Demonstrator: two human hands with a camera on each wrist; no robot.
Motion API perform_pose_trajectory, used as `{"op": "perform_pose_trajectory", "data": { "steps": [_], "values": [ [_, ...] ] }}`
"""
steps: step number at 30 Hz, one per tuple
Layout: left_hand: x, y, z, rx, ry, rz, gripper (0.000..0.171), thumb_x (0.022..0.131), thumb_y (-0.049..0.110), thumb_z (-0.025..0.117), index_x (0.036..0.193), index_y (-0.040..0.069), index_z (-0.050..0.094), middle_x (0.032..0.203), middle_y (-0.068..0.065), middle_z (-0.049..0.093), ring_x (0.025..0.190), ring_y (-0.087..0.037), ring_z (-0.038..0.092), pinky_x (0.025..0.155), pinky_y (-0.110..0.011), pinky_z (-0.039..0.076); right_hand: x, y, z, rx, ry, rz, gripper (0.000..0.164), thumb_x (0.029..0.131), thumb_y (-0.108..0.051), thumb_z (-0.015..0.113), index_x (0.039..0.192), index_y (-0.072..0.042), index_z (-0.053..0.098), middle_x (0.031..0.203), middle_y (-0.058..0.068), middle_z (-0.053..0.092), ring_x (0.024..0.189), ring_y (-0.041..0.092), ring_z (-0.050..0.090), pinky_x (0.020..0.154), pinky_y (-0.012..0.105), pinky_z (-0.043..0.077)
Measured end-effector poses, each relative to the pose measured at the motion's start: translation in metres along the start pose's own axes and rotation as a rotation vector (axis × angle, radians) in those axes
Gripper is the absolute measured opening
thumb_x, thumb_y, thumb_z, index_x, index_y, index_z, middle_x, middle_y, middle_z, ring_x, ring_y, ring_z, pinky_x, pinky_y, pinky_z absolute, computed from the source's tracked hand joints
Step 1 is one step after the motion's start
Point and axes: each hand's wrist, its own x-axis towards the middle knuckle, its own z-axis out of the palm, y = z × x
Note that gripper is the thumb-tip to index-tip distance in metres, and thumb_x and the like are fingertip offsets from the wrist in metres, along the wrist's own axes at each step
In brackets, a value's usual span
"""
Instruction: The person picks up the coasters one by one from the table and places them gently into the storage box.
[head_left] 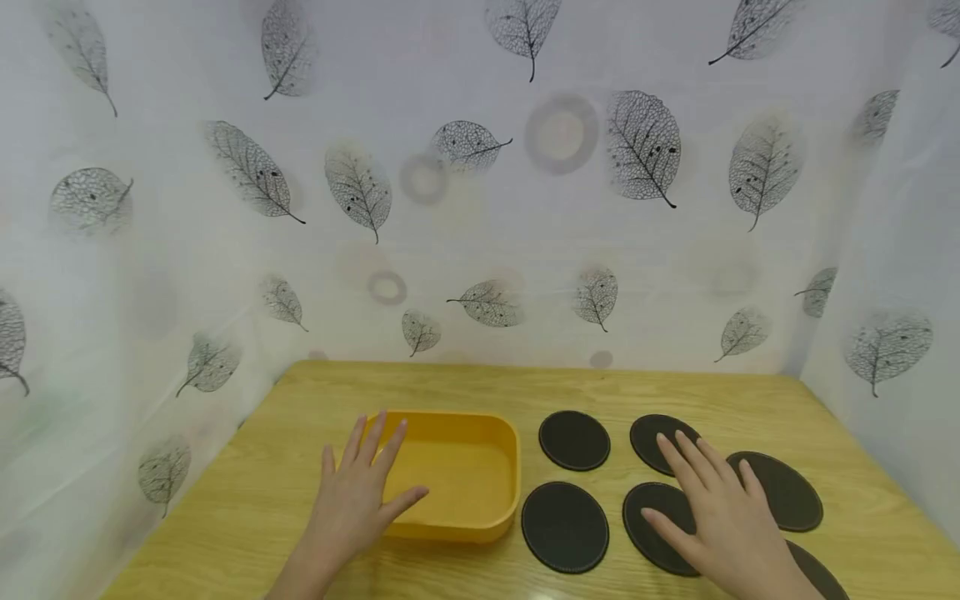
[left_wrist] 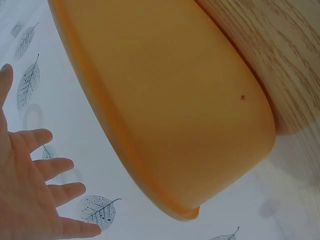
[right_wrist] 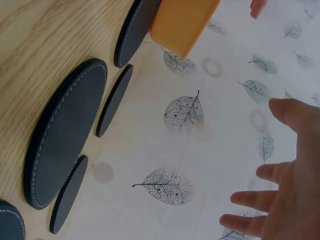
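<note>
left grip [head_left: 351, 498]: raised, fanned wide | right grip [head_left: 720, 510]: raised, loosely spread

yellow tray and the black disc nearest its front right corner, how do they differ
The yellow tray is a rounded rectangle; the black disc is round. The tray is hollow; the disc is flat. The tray is larger than the disc. Both rest on the wooden table.

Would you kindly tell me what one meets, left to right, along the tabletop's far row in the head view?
Yellow container → first black coaster → second black coaster, partly covered by the right hand → third black coaster, slightly nearer.
</note>
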Motion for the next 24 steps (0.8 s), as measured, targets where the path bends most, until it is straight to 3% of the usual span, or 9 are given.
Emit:
{"op": "perform_pose_trajectory", "data": {
  "steps": [8, 12, 15, 20, 24],
  "values": [
    [0.002, 0.0, -0.002, 0.01, -0.001, 0.029, 0.071, 0.078, 0.055, 0.055, 0.135, 0.014, 0.039, 0.141, -0.011, 0.028, 0.128, -0.032, 0.022, 0.09, -0.064, 0.022, 0.002, 0.002, -0.002, -0.011, 0.069, -0.024, 0.072, 0.071, -0.05, 0.066, 0.13, -0.013, 0.045, 0.127, 0.017, 0.045, 0.111, 0.039, 0.042, 0.082, 0.063, 0.028],
    [0.003, 0.0, -0.002, 0.01, 0.032, 0.078, 0.064, 0.078, 0.052, 0.057, 0.127, 0.01, 0.049, 0.126, -0.01, 0.047, 0.115, -0.029, 0.042, 0.088, -0.059, 0.03, 0.002, 0.002, -0.003, -0.017, 0.146, -0.058, 0.061, 0.069, -0.041, 0.07, 0.118, -0.008, 0.056, 0.11, 0.014, 0.057, 0.093, 0.035, 0.054, 0.077, 0.057, 0.037],
    [0.003, -0.001, -0.002, 0.012, 0.005, 0.115, 0.056, 0.079, 0.048, 0.059, 0.118, 0.009, 0.055, 0.115, -0.006, 0.056, 0.105, -0.026, 0.05, 0.088, -0.055, 0.033, 0.001, 0.004, -0.002, -0.005, 0.194, -0.096, 0.049, 0.068, -0.034, 0.072, 0.108, -0.007, 0.062, 0.094, 0.01, 0.063, 0.077, 0.03, 0.059, 0.069, 0.05, 0.043],
    [0.001, -0.004, 0.0, 0.012, -0.059, 0.146, 0.049, 0.079, 0.043, 0.061, 0.113, 0.008, 0.058, 0.11, -0.005, 0.058, 0.102, -0.024, 0.053, 0.087, -0.052, 0.036, -0.002, 0.009, 0.002, 0.0, 0.241, -0.14, 0.045, 0.079, -0.044, 0.06, 0.099, -0.005, 0.066, 0.082, 0.01, 0.064, 0.069, 0.027, 0.061, 0.06, 0.045, 0.047],
    [0.001, -0.012, 0.003, -0.013, -0.04, 0.161, 0.048, 0.076, 0.041, 0.065, 0.111, 0.008, 0.059, 0.108, -0.006, 0.059, 0.1, -0.024, 0.054, 0.085, -0.052, 0.037, -0.006, 0.015, 0.002, -0.016, 0.222, -0.122, 0.042, 0.075, -0.038, 0.065, 0.099, -0.003, 0.066, 0.082, 0.011, 0.064, 0.071, 0.029, 0.06, 0.058, 0.044, 0.047]
  ]
}}
